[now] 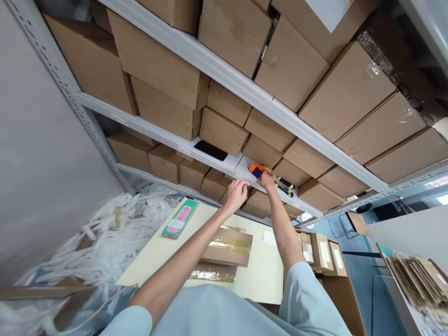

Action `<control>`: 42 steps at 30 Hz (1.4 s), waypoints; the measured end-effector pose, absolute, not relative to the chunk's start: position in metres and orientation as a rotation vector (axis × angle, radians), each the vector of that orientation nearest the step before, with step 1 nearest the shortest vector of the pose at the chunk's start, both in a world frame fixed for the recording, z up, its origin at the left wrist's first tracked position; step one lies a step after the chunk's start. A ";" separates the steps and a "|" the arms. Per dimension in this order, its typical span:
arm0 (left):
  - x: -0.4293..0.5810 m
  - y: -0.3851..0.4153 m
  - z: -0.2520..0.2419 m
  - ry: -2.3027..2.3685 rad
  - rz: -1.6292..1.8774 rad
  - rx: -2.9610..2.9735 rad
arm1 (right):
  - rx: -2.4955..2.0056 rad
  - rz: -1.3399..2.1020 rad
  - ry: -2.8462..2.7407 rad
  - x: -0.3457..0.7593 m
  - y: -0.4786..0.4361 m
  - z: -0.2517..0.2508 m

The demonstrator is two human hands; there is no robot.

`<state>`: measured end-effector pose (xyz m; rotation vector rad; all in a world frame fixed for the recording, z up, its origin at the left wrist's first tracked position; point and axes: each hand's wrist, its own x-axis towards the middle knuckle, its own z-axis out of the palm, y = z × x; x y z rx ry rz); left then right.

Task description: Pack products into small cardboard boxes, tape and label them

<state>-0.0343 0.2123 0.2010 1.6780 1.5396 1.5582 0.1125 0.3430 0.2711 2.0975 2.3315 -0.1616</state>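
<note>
My right hand (266, 180) reaches onto the middle shelf, its fingers closed around an orange and dark-blue tool (257, 170), perhaps a tape dispenser. Part of it is hidden by the hand. Just right of that hand lie yellow-and-black handled tools (285, 185) on the shelf. My left hand (238, 192) is at the shelf's front edge with loosely bent fingers and nothing visible in it. A flat black phone-like slab (211, 150) rests on the same shelf, up and left of the hands. Below my forearms, a taped cardboard box (227, 246) sits on a pale tabletop (261, 280).
Cardboard boxes (224, 128) fill the metal shelves (224, 67) ahead. A green-and-pink package (180, 218) lies at the table's left. White shredded strips (105, 233) heap on the left floor. An open carton (345, 298) of small boxes stands right; flattened cardboard (416, 280) is stacked beyond.
</note>
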 end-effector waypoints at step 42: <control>-0.111 -0.037 0.233 1.583 1.472 1.521 | 1.716 -1.946 2.717 0.116 0.007 0.196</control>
